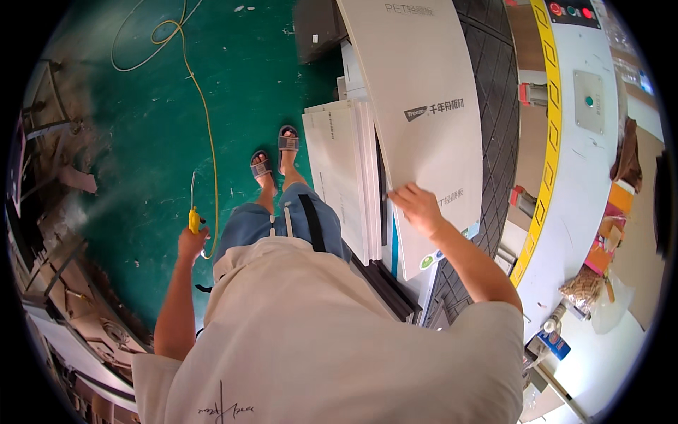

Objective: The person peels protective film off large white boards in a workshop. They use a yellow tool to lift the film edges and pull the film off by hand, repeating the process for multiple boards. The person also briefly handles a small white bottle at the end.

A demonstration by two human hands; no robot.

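My left hand (191, 244) is closed round a yellow air blow gun (194, 220) with a thin metal nozzle that points away from me over the floor. A yellow air hose (210, 134) runs from the gun to the far left. On the right, my right hand (418, 207) grips the left edge of a large pale board (434, 152) with dark print, its fingers bent at the edge and the thumb side partly hidden. This board lies on a dark, ribbed belt surface (498, 113). Several white panels (346, 169) stand just left of it, near my legs.
Beyond the belt runs a white machine body (579, 162) with yellow edging, push buttons and red-tipped clamps. A blue box (554, 345) and a clear plastic bag (611, 304) lie at its near end. Dusty machinery (78, 290) stands on the left beside the green floor (141, 141).
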